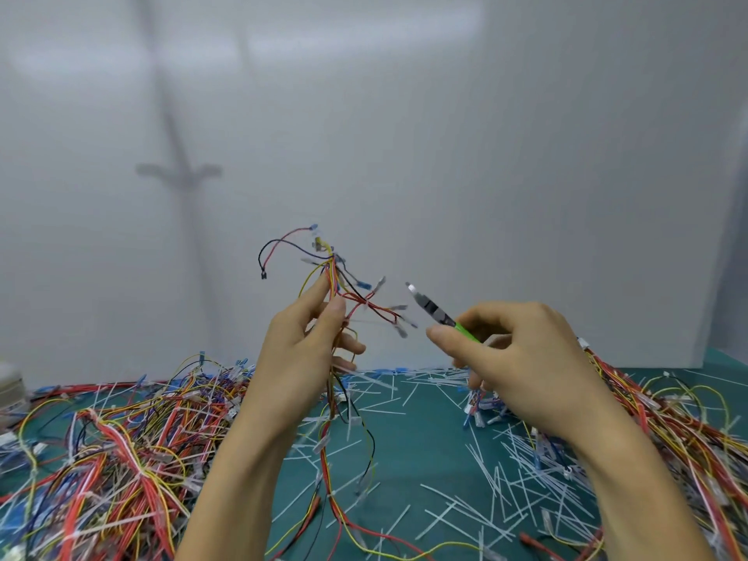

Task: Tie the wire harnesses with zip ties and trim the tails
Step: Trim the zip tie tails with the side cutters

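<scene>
My left hand [307, 346] holds a wire harness [336, 285] upright above the table, fingers curled round its red, yellow and black wires. The loose ends fan out above and to the right of the hand, with white tags on them; the rest hangs down to the mat. My right hand [514, 354] grips a pair of green-handled cutters [433, 311], their metal tip pointing up-left toward the harness, a short gap away. Whether a zip tie sits on the held harness is too blurred to tell.
A large heap of coloured harnesses [121, 447] covers the left of the green mat [421, 447]. Another heap [668, 431] lies at the right. Several cut white zip-tie tails [502, 475] are scattered between them. A white wall stands behind.
</scene>
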Demonstrator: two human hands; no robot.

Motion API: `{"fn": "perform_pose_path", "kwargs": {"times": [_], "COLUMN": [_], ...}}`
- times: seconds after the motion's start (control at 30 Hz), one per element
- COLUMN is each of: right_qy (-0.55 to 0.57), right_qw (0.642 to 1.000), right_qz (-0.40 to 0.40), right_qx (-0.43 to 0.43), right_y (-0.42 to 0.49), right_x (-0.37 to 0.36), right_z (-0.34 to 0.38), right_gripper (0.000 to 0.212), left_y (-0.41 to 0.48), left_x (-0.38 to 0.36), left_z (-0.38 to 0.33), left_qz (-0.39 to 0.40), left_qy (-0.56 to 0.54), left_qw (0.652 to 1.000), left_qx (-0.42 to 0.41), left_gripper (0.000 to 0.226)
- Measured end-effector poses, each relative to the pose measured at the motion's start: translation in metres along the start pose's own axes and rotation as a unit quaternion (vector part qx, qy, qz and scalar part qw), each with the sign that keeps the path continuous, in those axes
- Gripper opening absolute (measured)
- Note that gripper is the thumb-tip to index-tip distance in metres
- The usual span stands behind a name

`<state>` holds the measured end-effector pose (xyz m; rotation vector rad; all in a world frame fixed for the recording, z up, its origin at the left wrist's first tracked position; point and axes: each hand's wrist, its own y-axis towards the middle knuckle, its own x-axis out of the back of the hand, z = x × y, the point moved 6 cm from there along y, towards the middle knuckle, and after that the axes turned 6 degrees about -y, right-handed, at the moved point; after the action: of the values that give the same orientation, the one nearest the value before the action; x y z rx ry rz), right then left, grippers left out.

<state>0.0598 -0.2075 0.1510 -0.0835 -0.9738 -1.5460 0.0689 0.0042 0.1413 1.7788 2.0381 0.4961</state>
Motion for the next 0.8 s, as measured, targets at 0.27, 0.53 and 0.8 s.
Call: {"fn": "perform_pose_path", "kwargs": {"times": [0.27,0.53,0.8], "right_qy": [0.110,0.109,0.134], "right_qw": [0.993,0.981,0.969], "right_qz": [0.047,0.158,0.192], "right_qx": [-0.012,-0.032,-0.072], "right_y": [0.001,-0.004,-0.006], "right_x": [-0.021,-0.056,-0.063], "right_z": [0.007,0.011,0.009], "right_gripper": [0.035,0.039,0.040], "left_y": [-0.001,-0.002,-0.003], "left_x": [0.003,-0.002,-0.004], "left_z": [0.008,0.010,0.009], "left_qz": [-0.003,-0.021,-0.038], "left_qy": [-0.135,-0.202,-0.215], "left_qw": [0.988,0.975,0.972], "left_qx": [0.072,0.085,0.086], "left_gripper": [0.035,0.045,0.057]}}
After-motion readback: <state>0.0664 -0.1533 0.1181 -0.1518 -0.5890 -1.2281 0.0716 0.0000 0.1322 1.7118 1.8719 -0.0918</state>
